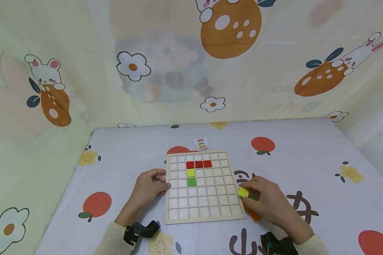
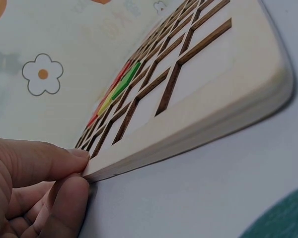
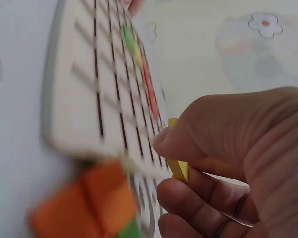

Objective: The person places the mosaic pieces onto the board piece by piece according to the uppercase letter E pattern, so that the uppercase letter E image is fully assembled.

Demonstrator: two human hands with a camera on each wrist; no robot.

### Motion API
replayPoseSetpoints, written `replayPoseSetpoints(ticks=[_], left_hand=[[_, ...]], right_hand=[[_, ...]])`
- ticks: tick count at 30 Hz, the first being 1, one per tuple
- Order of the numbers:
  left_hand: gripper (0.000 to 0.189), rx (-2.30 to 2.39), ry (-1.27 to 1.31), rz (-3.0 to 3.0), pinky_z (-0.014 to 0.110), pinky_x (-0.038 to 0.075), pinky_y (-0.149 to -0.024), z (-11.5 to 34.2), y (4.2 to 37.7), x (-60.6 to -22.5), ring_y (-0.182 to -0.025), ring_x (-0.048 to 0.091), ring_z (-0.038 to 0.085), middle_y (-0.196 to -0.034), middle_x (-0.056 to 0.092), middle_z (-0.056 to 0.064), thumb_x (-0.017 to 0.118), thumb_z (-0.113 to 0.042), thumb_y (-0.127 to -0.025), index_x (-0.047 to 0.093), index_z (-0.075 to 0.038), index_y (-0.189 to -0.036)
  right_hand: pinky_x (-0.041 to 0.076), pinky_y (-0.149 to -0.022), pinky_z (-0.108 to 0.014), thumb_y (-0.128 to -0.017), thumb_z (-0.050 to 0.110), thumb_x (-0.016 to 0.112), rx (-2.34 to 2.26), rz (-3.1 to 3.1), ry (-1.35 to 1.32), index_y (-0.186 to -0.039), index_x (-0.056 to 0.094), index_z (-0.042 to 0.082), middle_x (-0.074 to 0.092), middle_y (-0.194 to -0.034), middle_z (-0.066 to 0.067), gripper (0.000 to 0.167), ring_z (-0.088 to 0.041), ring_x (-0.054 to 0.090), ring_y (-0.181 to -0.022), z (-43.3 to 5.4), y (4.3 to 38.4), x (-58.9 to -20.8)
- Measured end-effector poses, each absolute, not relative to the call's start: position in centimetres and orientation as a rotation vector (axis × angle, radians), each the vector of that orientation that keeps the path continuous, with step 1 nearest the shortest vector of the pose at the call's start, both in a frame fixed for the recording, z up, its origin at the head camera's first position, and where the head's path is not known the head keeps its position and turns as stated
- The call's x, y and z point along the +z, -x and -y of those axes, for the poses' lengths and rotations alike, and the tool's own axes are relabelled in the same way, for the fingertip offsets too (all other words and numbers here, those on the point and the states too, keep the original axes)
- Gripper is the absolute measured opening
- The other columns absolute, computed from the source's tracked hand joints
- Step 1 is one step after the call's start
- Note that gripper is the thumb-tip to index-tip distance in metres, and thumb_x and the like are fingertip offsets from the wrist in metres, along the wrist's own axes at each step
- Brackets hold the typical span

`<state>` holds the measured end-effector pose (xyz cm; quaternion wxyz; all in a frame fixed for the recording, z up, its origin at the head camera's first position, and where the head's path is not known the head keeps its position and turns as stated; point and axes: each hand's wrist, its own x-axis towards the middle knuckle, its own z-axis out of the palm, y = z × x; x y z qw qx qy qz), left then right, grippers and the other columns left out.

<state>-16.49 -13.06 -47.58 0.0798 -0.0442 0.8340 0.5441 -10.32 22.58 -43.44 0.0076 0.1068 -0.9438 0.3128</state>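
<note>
A pale wooden grid board lies on the table between both hands. Three red tiles form a row in its upper cells. Below the leftmost red one sit a yellow tile and then a green tile. My left hand grips the board's left edge, one digit on the rim and another at its side. With thumb and fingers, my right hand pinches another yellow tile just off the board's right edge. Orange tiles and a green piece lie beneath that hand, partly hidden in the head view.
Behind the board's far edge lies a small card printed with a coloured grid. A patterned cloth covers the table, and a printed curtain hangs at the back and sides. Each wrist wears a black camera strap.
</note>
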Motion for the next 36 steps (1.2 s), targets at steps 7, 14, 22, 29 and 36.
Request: replayPoseSetpoints(ticks=[7, 14, 22, 29, 36], left_hand=[[0.043, 1.618, 0.137, -2.495, 0.024, 0.059, -0.059, 13.1, 16.5, -47.6, -0.064, 0.062, 0.014, -0.090, 0.065, 0.007, 0.082, 0.003, -0.082, 0.071, 0.000, -0.124], [0.043, 1.610, 0.130, -2.504, 0.023, 0.058, -0.058, 13.1, 16.5, -47.7, -0.064, 0.061, 0.014, -0.089, 0.065, 0.007, 0.083, 0.002, -0.082, 0.071, 0.000, -0.124], [0.043, 1.603, 0.139, -2.511, 0.023, 0.058, -0.058, 13.1, 16.5, -47.6, -0.066, 0.060, 0.014, -0.090, 0.064, 0.007, 0.083, 0.002, -0.082, 0.071, -0.001, -0.124], [0.042, 1.601, 0.136, -2.512, 0.022, 0.057, -0.057, 13.1, 16.4, -47.6, -0.065, 0.060, 0.015, -0.089, 0.064, 0.006, 0.083, 0.001, -0.082, 0.071, -0.001, -0.123], [0.042, 1.602, 0.143, -2.510, 0.022, 0.057, -0.057, 13.0, 16.5, -47.5, -0.065, 0.059, 0.014, -0.089, 0.065, 0.006, 0.083, 0.001, -0.082, 0.072, -0.002, -0.122]], right_hand=[[0.051, -0.065, -0.022, -0.076, 0.000, 0.082, 1.090, 2.909, -0.490, -0.110, 0.079, 0.003, 0.065, -0.094, 0.001, 0.034, -0.012, 0.055, -0.078, -19.3, 12.0, -43.2], [0.047, -0.062, -0.022, -0.075, -0.005, 0.078, 1.144, 2.918, -0.611, -0.110, 0.079, 0.003, 0.063, -0.091, 0.002, 0.036, -0.013, 0.053, -0.078, -16.5, 13.2, -43.3], [0.049, -0.063, -0.022, -0.077, -0.005, 0.076, 1.276, 2.970, -0.603, -0.112, 0.079, 0.005, 0.061, -0.088, 0.004, 0.037, -0.015, 0.055, -0.080, -13.8, 14.2, -44.5], [0.049, -0.065, -0.023, -0.078, -0.005, 0.076, 1.243, 3.003, -0.627, -0.112, 0.079, 0.005, 0.061, -0.087, 0.005, 0.035, -0.016, 0.055, -0.081, -12.1, 14.6, -44.8], [0.047, -0.065, -0.025, -0.078, -0.004, 0.074, 1.216, 3.047, -0.613, -0.108, 0.080, 0.008, 0.060, -0.087, 0.004, 0.033, -0.015, 0.054, -0.081, -11.6, 14.8, -44.6]])
